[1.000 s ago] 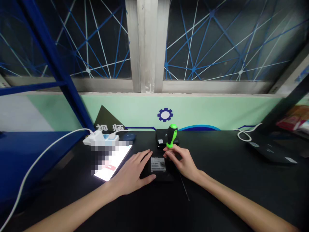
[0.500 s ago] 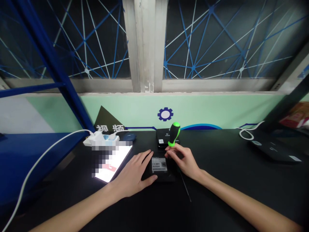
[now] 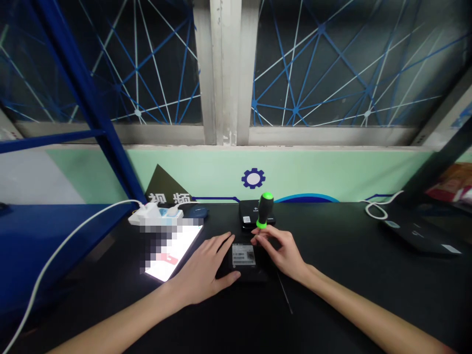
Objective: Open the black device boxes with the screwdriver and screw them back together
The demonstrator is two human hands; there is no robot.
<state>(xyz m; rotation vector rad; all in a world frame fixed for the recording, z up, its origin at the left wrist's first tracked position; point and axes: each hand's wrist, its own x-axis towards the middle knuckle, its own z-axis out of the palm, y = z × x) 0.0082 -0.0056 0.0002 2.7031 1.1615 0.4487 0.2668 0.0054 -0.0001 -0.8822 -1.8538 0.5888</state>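
Note:
A black flat box-shaped device (image 3: 250, 276) with a white printed label (image 3: 243, 254) lies on the black table. My left hand (image 3: 212, 263) rests against its left side, thumb and fingers spread. In my right hand (image 3: 282, 250) is a screwdriver (image 3: 265, 211) with a black and bright green handle; it stands nearly upright over the device's far right corner. Thumb and fingers pinch it just below the handle. Its tip is hidden by the fingers. A thin dark rod (image 3: 285, 294) lies on the table right of the device.
Behind the device sits another black box (image 3: 248, 209). To the left are a lit phone (image 3: 177, 253), a dark blue mouse (image 3: 198, 212) and a white power strip (image 3: 138, 217) with a cable. A black flat device (image 3: 416, 233) and white cable (image 3: 376, 211) lie at right.
The view has shifted slightly, so everything sits a little lower. The screwdriver's handle leans a bit differently in my right hand. My left hand keeps its place at the device.

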